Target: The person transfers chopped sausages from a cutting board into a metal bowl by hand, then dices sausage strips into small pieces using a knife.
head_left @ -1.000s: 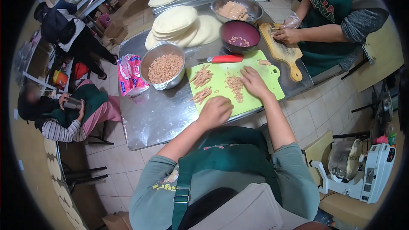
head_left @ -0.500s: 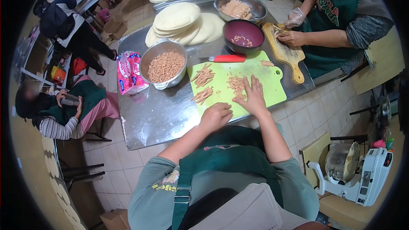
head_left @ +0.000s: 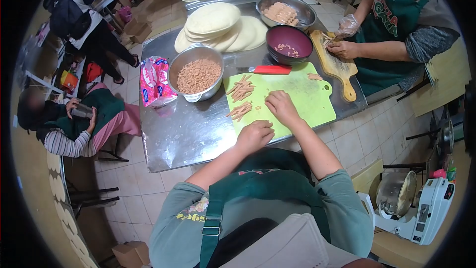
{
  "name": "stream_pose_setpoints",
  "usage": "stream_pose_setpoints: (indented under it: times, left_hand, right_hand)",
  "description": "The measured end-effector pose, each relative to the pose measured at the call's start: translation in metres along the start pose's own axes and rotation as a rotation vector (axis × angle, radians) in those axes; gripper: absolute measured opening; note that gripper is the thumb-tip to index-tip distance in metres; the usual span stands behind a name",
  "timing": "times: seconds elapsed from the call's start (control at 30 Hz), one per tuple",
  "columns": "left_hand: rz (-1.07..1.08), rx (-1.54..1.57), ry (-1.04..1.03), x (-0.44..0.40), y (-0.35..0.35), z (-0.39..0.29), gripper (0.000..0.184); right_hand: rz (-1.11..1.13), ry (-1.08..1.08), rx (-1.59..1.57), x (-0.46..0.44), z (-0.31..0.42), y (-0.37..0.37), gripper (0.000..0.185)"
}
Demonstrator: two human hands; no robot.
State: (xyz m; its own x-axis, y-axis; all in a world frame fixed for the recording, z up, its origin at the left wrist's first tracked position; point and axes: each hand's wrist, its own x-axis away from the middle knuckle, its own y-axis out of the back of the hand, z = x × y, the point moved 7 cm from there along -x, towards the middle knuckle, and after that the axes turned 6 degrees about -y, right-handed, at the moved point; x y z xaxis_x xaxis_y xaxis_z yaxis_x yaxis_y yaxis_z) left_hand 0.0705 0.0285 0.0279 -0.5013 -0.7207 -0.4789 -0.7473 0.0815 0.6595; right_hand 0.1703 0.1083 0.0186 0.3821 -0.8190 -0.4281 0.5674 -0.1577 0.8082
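Gathering step, apparently: right hand (head_left: 281, 105) and left hand (head_left: 255, 136) curl over green board (head_left: 315, 106), can't tell if grasping; cut strips (head_left: 241, 89) and loose bits (head_left: 258, 107) lie on its left; next move likely needs cupped fingers.

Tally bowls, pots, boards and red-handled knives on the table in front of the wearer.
Bowls: 2 (steel bowl, purple bowl)
Pots: 1 (metal pot)
Boards: 2 (green board, wooden board)
Knives: 1 (red-handled knife)
Total: 6
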Motion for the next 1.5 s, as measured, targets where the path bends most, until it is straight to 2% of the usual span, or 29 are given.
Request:
stream_pose_setpoints:
  times: [0.03,0.1,0.2,0.27,0.33,0.37,0.43,0.47,0.53,0.67,0.77,0.83,0.93,1.03,1.1,1.13,1.2,1.23,1.27,1.3,1.43,1.5]
  left_hand:
    - [0.003,0.006,0.002,0.0,0.0,0.0,0.011]
    - [0.004,0.014,0.01,0.001,-0.001,0.001,0.011]
    - [0.011,0.02,0.008,0.002,-0.002,0.002,0.011]
    - [0.002,0.019,-0.003,0.002,-0.002,0.001,0.012]
    - [0.005,0.025,-0.002,0.003,-0.002,0.001,0.011]
    - [0.011,0.029,0.0,0.003,-0.002,0.002,0.011]
    - [-0.005,0.031,-0.014,0.003,-0.001,0.002,0.011]
    - [-0.018,0.031,-0.03,0.003,-0.001,0.001,0.011]
    - [-0.024,0.042,-0.028,0.004,0.0,0.001,0.011]
    - [-0.018,0.05,-0.033,0.004,-0.002,0.002,0.012]
    - [-0.021,0.048,-0.024,0.005,-0.002,0.002,0.012]
    - [-0.043,0.035,-0.046,0.006,-0.003,0.004,0.013]
    - [-0.105,0.045,-0.088,0.004,0.0,0.0,0.009]
    - [-0.038,0.073,-0.036,0.004,0.0,0.0,0.008]
    - [-0.076,0.08,-0.055,0.003,0.002,-0.002,0.008]
    - [-0.109,0.095,-0.079,0.003,0.004,-0.002,0.008]
    - [-0.063,0.101,-0.062,0.005,0.001,0.002,0.013]
    - [-0.015,0.111,-0.048,0.005,-0.003,0.003,0.021]
    - [-0.015,0.112,-0.047,0.005,-0.004,0.003,0.021]
    - [-0.071,0.103,-0.073,0.003,0.003,-0.002,0.011]
    - [-0.15,0.111,-0.12,0.004,0.008,-0.006,0.008]
    - [-0.08,0.137,-0.067,0.004,0.004,0.0,0.009]
  right_hand:
    - [0.003,0.003,-0.001,0.0,0.001,0.002,0.018]
    - [-0.006,-0.163,0.14,0.0,-0.007,0.007,0.015]
    - [-0.09,-0.149,0.214,-0.008,-0.018,0.007,0.016]
    - [-0.146,-0.129,0.208,-0.016,-0.029,0.004,0.016]
    - [-0.246,-0.309,0.067,-0.023,-0.049,0.009,0.022]
    - [-0.245,-0.307,0.069,-0.026,-0.055,0.011,0.022]
    - [-0.054,-0.862,-0.557,-0.022,-0.081,0.006,0.025]
    - [-0.05,-0.861,-0.554,-0.026,-0.08,0.012,0.025]
    - [-0.043,-1.002,-1.013,-0.029,-0.082,0.006,0.025]
    - [0.05,-1.014,-1.137,-0.064,-0.043,0.02,0.017]
    - [0.214,-0.868,-1.292,-0.11,-0.01,-0.001,0.019]
    - [0.294,-0.792,-1.379,-0.139,0.04,-0.008,0.022]
    - [0.229,-0.813,-1.398,-0.173,0.093,-0.023,0.022]
    - [0.161,-0.687,-1.361,-0.204,0.107,-0.051,0.026]
    - [0.285,-0.537,-1.26,-0.218,0.121,-0.065,0.034]
    - [0.289,-0.532,-1.262,-0.223,0.122,-0.071,0.034]
    - [0.169,-0.234,-0.83,-0.236,0.134,-0.061,0.032]
    - [0.17,-0.234,-0.831,-0.237,0.137,-0.062,0.032]
    - [0.021,-0.148,-0.703,-0.238,0.142,-0.053,0.027]
    - [-0.126,-0.064,-0.571,-0.238,0.15,-0.039,0.022]
    - [-0.053,-0.115,-0.751,-0.242,0.152,-0.036,0.02]
    - [0.001,0.122,-0.524,-0.243,0.165,-0.038,0.017]
